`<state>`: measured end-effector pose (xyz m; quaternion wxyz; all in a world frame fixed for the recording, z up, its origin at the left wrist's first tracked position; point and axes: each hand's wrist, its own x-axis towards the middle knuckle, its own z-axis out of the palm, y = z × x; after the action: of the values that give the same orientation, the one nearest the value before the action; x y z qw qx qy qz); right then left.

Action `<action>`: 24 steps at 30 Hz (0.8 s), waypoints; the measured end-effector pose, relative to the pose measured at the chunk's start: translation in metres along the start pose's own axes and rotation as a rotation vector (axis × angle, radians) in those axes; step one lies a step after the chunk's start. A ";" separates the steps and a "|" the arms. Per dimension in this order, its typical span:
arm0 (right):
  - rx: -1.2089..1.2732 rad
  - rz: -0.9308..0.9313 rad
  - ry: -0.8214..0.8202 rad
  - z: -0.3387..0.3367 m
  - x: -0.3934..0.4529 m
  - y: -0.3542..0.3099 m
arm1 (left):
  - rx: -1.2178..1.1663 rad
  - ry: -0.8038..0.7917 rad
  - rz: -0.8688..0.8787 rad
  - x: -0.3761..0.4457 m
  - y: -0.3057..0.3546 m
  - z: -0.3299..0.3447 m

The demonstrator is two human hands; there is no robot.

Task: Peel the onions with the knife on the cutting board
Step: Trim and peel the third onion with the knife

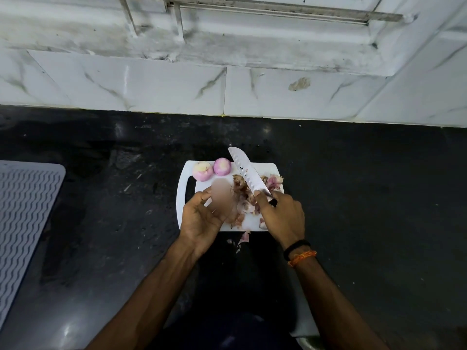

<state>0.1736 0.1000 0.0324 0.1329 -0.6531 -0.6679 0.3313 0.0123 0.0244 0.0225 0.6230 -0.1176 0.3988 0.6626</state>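
The right hand (283,218) is curled around the dark handle of a broad steel knife with a dimpled blade (246,171), whose tip points up and away over the far edge of the white plastic cutting board (182,198). The left hand (202,218) is cupped around a blurred, pale object (222,198) above the near-left part of the board; what that object is cannot be told. Between the hands, a heap of brownish-pink onion skins (246,200) covers the board's middle and right. Two peeled pink-and-white onions (202,171) (222,166) sit side by side at the board's far-left corner. The board lies on a black stone counter (353,198); left of the board, well apart, is a grey ribbed mat (25,210).
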 end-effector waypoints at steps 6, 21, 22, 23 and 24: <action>-0.062 0.047 0.077 -0.005 0.000 -0.002 | -0.004 0.008 -0.011 0.001 0.000 -0.002; 0.026 0.076 -0.051 -0.003 -0.001 0.002 | -0.021 -0.045 -0.013 -0.001 0.001 0.004; 0.051 0.085 -0.063 -0.001 0.000 0.003 | -0.018 -0.047 -0.012 -0.001 0.001 0.004; 0.074 0.095 -0.074 -0.001 0.000 0.003 | -0.018 -0.049 -0.013 -0.002 0.002 0.004; 0.095 0.104 -0.082 -0.001 0.001 0.004 | -0.021 -0.052 -0.014 -0.002 0.002 0.004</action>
<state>0.1769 0.1011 0.0301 0.1189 -0.6656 -0.6217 0.3954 0.0122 0.0256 0.0270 0.6366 -0.1097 0.3746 0.6651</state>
